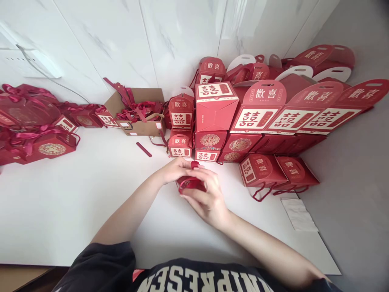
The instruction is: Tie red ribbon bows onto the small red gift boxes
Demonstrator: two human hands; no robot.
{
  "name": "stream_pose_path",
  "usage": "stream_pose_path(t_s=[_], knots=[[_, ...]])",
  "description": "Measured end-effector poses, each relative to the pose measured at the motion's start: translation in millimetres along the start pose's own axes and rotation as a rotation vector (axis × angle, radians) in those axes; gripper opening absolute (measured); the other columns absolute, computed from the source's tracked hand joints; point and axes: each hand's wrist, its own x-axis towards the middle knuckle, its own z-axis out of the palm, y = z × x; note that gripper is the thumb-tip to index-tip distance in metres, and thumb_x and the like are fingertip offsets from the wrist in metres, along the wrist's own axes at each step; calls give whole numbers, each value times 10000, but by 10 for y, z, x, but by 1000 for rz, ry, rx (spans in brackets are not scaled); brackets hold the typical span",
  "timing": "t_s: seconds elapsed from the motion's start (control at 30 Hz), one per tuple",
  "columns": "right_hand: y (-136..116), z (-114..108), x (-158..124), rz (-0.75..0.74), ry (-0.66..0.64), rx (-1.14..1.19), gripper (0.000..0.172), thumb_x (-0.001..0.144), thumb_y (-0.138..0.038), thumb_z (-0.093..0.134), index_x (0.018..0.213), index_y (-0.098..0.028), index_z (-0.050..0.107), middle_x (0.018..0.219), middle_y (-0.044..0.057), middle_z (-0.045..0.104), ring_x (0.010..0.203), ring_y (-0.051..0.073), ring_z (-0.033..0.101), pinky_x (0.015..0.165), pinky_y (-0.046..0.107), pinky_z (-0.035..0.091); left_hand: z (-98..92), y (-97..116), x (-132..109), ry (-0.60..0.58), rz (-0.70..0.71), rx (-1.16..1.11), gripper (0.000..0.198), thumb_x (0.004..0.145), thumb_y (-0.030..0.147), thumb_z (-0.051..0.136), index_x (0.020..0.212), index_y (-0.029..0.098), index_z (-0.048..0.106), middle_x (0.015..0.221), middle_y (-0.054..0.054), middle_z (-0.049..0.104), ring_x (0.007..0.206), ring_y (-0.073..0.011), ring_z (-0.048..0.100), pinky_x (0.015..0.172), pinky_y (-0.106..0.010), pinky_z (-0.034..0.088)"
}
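Close to the middle of the white table, both my hands are on a small red gift box (194,185), mostly covered by my fingers. My left hand (175,171) grips its far left side, fingers bent. A red strip (195,164) pokes up at the fingertips; it looks like ribbon or a flap. My right hand (211,195) curls around the near right side, thumb and fingers closed on its red edge. Just beyond my hands stand small red boxes (180,140) with white character labels.
Stacked red gift boxes (258,107) line the wall at right; two boxes with rope handles (264,170) lie before them. An open cardboard box (142,129) holds red ribbons. Ribbon-tied boxes (51,148) fill the left. A red strip (144,149) and white tissues (299,215) lie on the table (106,190).
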Motion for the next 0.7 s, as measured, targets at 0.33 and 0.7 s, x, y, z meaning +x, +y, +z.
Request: stream_pose_path(t_s=[0.33,0.7], knots=[[-88,194,-95,-141,-130,-83,99,897,-259,643,857,-271,733,1142,17,700,1152,209,570,1044,392,398,-4,79,-19,-40,88,233,413,842,385,634,497,160,603,637,-40,633,1130,-254,580,941,-326,422],[-154,142,-107,-141,-171,58,91,906,-246,628,952,-206,696,868,41,665,796,151,608,721,300,493,88,295,-192,60,217,538,341,869,363,609,609,156,687,1041,-51,630,961,-192,610,871,-300,443]])
